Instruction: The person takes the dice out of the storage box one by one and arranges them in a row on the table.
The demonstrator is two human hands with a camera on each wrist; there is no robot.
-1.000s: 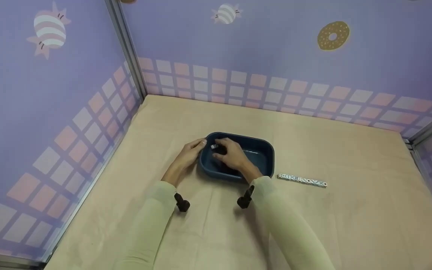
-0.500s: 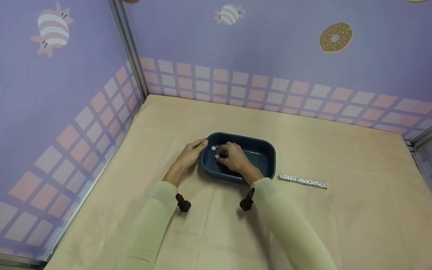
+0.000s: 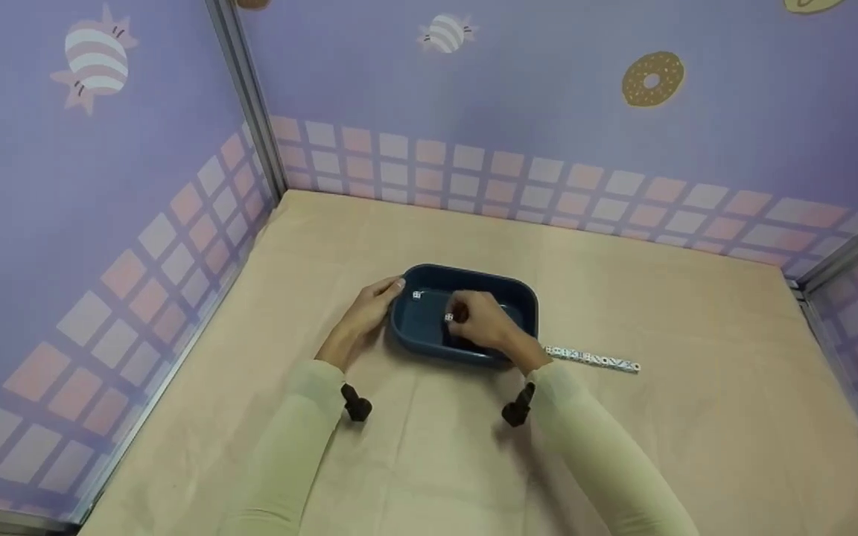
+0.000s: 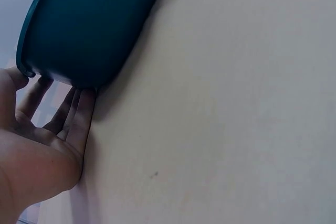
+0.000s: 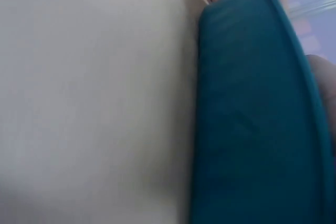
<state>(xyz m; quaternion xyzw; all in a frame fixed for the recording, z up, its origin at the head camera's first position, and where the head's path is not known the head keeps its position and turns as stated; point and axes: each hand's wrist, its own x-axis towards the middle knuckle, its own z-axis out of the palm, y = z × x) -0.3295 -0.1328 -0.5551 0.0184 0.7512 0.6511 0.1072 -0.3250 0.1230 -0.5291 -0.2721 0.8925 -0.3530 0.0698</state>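
Note:
A dark blue rectangular tub [image 3: 466, 355] stands on the cloth-covered table. My left hand [image 3: 371, 307] rests against its left end. In the left wrist view, straight fingers [image 4: 82, 121] touch the outer wall, with the thumb at the rim. Inside the tub, my right hand [image 3: 482, 320] pinches a small white die [image 3: 449, 318] between thumb and fingers. Another white die [image 3: 417, 295] lies on the tub floor near the far left corner. In the right wrist view the tub's side wall [image 5: 252, 114] hides most of the right hand.
To the right of the tub, a straight row of several white dice [image 3: 596, 359] lies on the beige cloth [image 3: 667, 298]. The right forearm passes over the tub's near right corner. Patterned purple panels [image 3: 533, 82] enclose the table's back and sides.
My right hand has closed on a die near the tub's left end and carried it rightward within the tub. The left hand stays at the tub's end; the other die stays put.

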